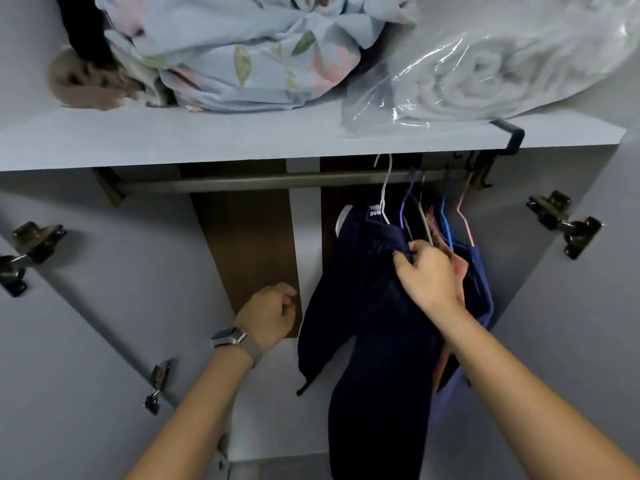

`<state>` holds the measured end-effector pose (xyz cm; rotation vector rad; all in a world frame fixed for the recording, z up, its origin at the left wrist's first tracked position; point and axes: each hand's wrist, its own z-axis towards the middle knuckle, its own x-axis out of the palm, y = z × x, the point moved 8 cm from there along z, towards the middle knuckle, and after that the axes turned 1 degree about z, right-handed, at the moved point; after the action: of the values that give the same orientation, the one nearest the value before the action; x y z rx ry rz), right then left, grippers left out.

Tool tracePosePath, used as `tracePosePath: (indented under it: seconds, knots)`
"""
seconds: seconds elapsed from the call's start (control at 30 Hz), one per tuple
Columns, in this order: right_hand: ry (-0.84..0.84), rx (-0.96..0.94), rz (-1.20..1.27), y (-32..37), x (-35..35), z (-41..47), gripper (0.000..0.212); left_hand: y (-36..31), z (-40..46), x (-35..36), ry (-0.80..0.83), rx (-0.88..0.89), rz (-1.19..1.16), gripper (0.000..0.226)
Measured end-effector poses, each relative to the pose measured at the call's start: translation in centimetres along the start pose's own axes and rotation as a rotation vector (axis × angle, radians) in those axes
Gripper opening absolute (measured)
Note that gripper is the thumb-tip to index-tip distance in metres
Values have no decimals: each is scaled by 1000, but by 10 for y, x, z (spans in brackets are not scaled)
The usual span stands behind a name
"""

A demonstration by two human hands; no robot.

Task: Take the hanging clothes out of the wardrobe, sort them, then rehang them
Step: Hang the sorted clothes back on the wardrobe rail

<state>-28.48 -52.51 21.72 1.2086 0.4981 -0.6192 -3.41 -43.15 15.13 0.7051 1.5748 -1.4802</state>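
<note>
While the right hand (427, 275) reaches into the wardrobe, its fingers (420, 249) are curled into the top of the dark navy garment (367, 306), pinching the cloth just below the hanger necks. That garment hangs from a white hanger (383, 199) on the metal rail (242, 183), at the rail's right end, with its long legs or sleeves dropping past the forearm. Just beside it, packed close, hang more clothes: a purple hanger (403, 209), a grey hanger (424, 223), a blue hanger (446, 220) and a pink hanger (464, 216), carrying an orange-pink piece (459, 271) and a blue piece (483, 289) behind the hand. What each of these carries cannot be told apart fully.

The left hand (268, 315), with a watch (230, 337) on the wrist, hovers left of the clothes in front of the brown back panel (242, 244); its fingers are loosely curled and hold nothing.

Above the rail, the shelf (173, 140) bears a floral bundle of bedding (235, 53) and a rolled blanket in a clear plastic bag (502, 71). Door hinges (568, 223) show on both sides
</note>
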Motion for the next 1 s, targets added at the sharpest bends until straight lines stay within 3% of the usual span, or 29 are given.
tracePosePath:
  seconds: [0.1,0.2,0.37,0.5,0.57,0.67,0.77,0.87,1.0]
  knots:
    - [-36,-5,-49,-7,23,40,23,1,23,11,12,-13,-38,50]
    - [41,20,-169,-17,51,64,24,-1,38,24,48,-15,-53,60]
    - [314,7,-352,-41,96,69,28,-5,53,36,5,-10,-106,49]
    - [396,35,-429,-48,102,66,30,-12,55,53,68,-7,-150,41]
    - [491,83,-399,-52,102,58,39,-17,55,59,76,17,-151,38]
    - [661,262,-138,-65,95,25,54,-30,51,69,137,71,-137,35]
    - [811,376,-121,-81,73,-30,35,-54,42,78,229,154,-86,34]
    - [779,391,-150,-103,37,-83,12,-86,29,88,291,280,-14,35]
    - [463,495,-309,-151,-25,-176,18,-134,-20,120,410,463,1,34]
